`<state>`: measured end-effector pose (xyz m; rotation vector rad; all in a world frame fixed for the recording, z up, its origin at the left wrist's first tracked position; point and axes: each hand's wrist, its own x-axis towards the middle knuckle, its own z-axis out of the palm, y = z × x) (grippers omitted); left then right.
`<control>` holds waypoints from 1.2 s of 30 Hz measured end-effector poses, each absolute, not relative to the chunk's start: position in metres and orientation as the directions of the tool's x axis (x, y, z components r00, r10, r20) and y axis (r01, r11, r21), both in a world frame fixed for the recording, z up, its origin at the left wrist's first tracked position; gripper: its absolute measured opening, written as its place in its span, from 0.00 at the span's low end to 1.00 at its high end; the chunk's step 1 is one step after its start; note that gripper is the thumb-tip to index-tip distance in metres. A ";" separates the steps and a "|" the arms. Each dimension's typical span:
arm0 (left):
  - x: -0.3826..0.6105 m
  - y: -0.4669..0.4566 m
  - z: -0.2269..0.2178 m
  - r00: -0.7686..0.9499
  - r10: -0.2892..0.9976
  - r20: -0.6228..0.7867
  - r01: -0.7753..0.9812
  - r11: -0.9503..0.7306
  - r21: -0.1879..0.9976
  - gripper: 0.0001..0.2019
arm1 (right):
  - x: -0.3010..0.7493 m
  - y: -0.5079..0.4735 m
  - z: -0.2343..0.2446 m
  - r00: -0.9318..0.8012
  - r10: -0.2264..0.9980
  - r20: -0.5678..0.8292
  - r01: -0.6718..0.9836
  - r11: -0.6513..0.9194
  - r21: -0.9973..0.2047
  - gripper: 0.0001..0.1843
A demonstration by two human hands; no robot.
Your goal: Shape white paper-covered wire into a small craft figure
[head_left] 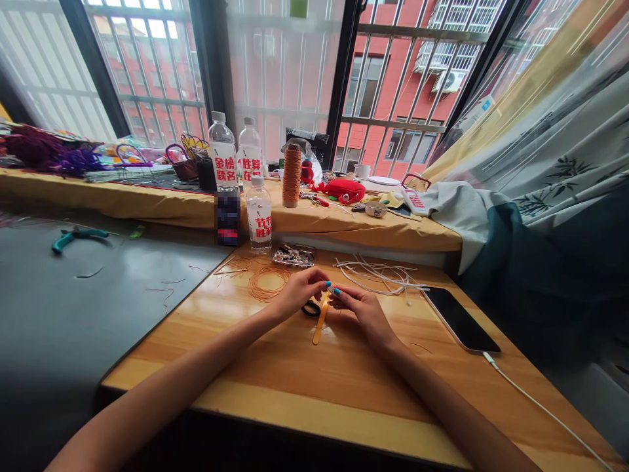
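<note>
My left hand [305,288] and my right hand [362,309] meet above the wooden table [275,380], thumbs and fingertips pinched close together. Between them is a small pale piece, too small to name. Just below the fingers lies a flat yellow stick [320,326], its upper end near my right fingers. A black ring-shaped thing [310,308] rests beside the stick, under my left hand. To the left is a coil of thin copper-coloured wire [265,283]. Behind my hands stands a clear box of small parts [293,255].
White cords [376,274] lie at the right, near a phone [460,319] with a charging cable [545,387]. Plastic bottles [259,216] and a spool of orange-brown thread [291,176] stand towards the window. Teal-handled pliers [78,238] lie on the grey surface at left.
</note>
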<state>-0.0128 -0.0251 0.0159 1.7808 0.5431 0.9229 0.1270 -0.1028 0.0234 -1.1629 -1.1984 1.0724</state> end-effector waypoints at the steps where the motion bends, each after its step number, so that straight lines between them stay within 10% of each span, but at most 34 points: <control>1: -0.013 -0.026 0.016 0.603 0.719 0.345 -0.048 -0.399 0.916 0.08 | 0.127 -0.103 0.024 0.075 0.991 0.115 0.011 0.115 -0.993 0.15; 26: -0.016 -0.028 0.019 0.651 0.654 0.385 0.025 -0.526 0.850 0.08 | 0.131 -0.102 0.022 0.043 0.998 -0.034 -0.079 -0.031 -0.996 0.15; 36: -0.019 -0.021 0.015 0.677 0.526 0.515 0.149 -0.783 0.603 0.12 | 0.130 -0.103 0.030 0.023 0.999 0.039 -0.034 0.040 -0.999 0.13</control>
